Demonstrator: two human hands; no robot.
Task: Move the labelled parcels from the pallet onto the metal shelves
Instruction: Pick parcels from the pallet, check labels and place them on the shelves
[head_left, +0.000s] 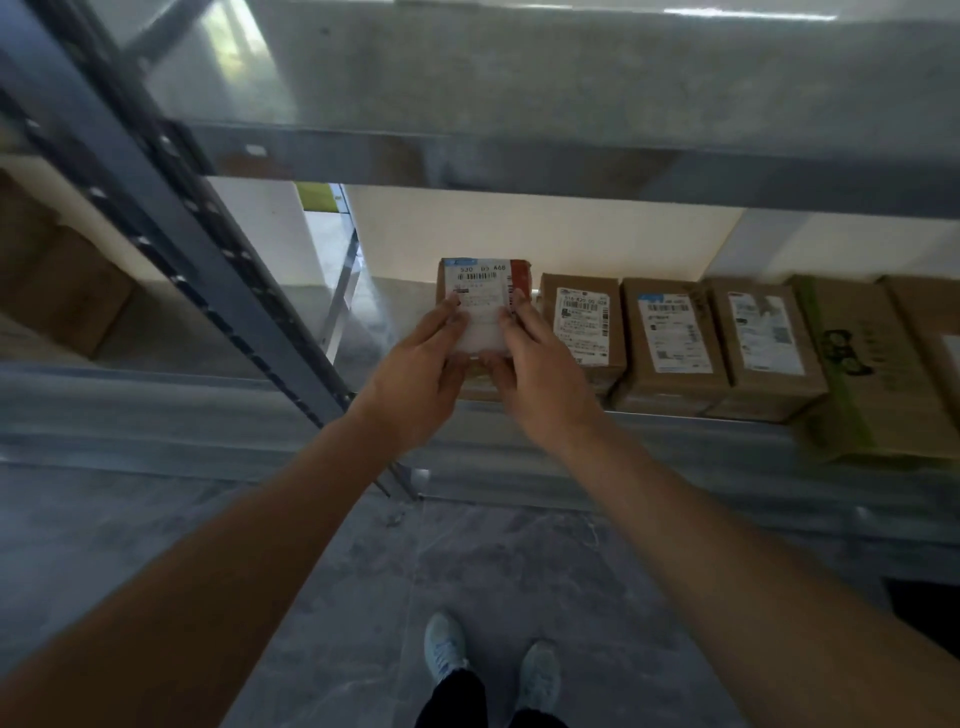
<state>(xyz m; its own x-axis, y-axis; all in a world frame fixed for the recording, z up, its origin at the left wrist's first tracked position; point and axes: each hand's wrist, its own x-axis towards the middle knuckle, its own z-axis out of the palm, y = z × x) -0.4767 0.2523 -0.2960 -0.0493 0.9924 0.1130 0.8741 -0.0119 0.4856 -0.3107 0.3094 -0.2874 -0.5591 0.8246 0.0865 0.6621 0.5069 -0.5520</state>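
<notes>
Grey metal shelving (545, 156) filled the view, with a speckled grey floor (363, 571) below and a slotted upright (218, 270) running from 11 o'clock down toward centre. Parcel in hand (480, 291) sat at the left end of the row on the lower shelf (623, 457), its white barcode label facing up, red tape along its right edge. Left hand (415, 384) held its left side, fingers curled onto the label; right hand (540, 374) held its right side, thumb tucked under the near edge. Both hands gripped the box, neither was slack. Whether its base was already down on the shelf could not be told, as the hands covered the near edge.

At 3 o'clock from it stood 3 more labelled boxes (670, 338) side by side, then a bigger carton with a green print (872, 374) at the far right. Neighbour box (584, 327) was just beside the held one.

Judged step: seating this parcel in line. To do it well, slide it square against the neighbour, keep the label up and readable, set the base flat before letting go, and watch the right fingers against the next box. Pallet was not in view.
</notes>
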